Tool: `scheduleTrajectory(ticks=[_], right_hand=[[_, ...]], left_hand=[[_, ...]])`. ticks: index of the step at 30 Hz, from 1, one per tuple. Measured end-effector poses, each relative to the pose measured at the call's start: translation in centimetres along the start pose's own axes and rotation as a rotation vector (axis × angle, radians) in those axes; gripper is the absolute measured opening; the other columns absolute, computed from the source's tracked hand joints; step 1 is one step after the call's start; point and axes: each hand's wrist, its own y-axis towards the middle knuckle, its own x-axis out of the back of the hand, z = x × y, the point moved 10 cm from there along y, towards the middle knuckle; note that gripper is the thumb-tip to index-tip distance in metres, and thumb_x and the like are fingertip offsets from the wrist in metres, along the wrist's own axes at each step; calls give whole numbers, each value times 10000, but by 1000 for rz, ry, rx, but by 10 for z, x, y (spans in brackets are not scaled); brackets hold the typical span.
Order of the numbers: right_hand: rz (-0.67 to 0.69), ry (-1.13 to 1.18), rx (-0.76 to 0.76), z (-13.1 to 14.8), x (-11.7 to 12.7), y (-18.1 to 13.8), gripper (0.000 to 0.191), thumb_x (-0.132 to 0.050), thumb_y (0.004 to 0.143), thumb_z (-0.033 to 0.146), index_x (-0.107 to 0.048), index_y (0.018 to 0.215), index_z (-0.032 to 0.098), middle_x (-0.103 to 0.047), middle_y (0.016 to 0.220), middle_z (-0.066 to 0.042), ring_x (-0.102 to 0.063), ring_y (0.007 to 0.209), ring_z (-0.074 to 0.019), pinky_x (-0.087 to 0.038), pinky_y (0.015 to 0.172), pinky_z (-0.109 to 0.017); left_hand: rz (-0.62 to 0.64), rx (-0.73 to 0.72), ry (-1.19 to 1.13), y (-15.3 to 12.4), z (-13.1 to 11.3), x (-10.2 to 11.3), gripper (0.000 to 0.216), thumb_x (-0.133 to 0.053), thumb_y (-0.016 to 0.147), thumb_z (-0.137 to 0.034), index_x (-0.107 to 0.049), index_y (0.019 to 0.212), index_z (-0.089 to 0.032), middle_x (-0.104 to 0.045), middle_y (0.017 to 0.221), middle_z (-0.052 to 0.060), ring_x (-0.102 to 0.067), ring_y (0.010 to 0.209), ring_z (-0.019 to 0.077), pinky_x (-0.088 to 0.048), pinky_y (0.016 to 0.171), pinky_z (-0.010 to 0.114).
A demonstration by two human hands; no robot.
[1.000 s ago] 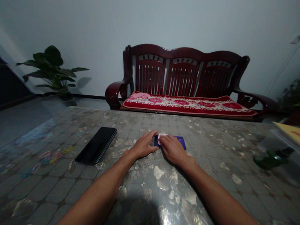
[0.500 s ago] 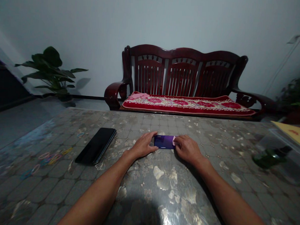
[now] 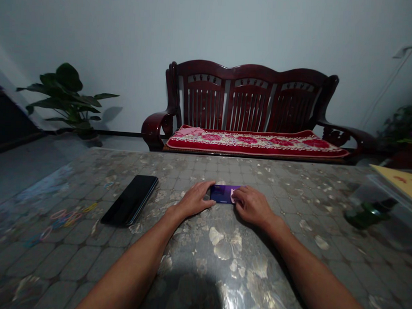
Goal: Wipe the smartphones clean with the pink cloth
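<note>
Okay: purple phone [image 3: 221, 196] flat on desk [image 3: 192, 165], pink cloth [image 3: 233, 195] at its right end

Your left hand [image 3: 196, 198] brackets the phone's left end, thumb and forefinger at opposite long edges. Your right hand [image 3: 253, 206] has its fingers bunched on the cloth.

Containers: clear plastic box [image 3: 399, 226] at far right, yellow sheet [image 3: 401, 179] over its top. Green bottle [image 3: 367, 215] by its left side; can't tell if inside or in front.

Writing: red marks on that sheet, too blurred to read.

Black device [image 3: 130, 200] lies left of you, beside coloured bands [image 3: 72, 219].
</note>
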Motion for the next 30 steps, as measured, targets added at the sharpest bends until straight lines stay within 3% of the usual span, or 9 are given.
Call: scheduleTrajectory(ticks=[7,12,19,26,30], right_hand=[[-5,-61,-220,-42,9,-4,206,-549,826,178,-728,927,186,-705,949,-75,-599,888,-206,-376,722,-287],[-6,-46,-168,-34,5,-2,207,-551,824,176,-725,936,192,-703,945,-71,-598,931,-207,-387,735,-278],[-28,-55,-238,-42,8,-4,193,-556,835,192,-730,919,188,-707,949,-79,-603,913,-212,-385,710,-287],[-23,-44,-47,-6,3,-1,176,-544,826,168,-707,890,187,-703,931,-70,-587,907,-210,-376,758,-296],[-32,-68,-153,-23,6,-2,181,-551,837,193,-715,913,189,-703,937,-78,-594,899,-216,-369,742,-303]], left_hand=[[38,-90,40,-2,-13,3,556,-704,827,-255,-551,1361,-248,-609,1380,85,-540,1289,278,-398,1130,443],[71,-193,82,-5,-20,0,496,-675,887,-285,-554,1366,-254,-582,1420,94,-521,1316,273,-379,1144,451],[86,-200,144,-6,-21,-2,445,-649,912,-277,-567,1349,-244,-573,1426,114,-520,1314,280,-366,1147,467],[58,-145,111,-3,-19,2,528,-690,850,-255,-541,1356,-229,-628,1336,87,-561,1236,273,-426,1095,424],[32,-133,82,-3,-13,0,536,-692,841,-266,-539,1354,-239,-631,1319,73,-560,1229,274,-429,1090,415]])
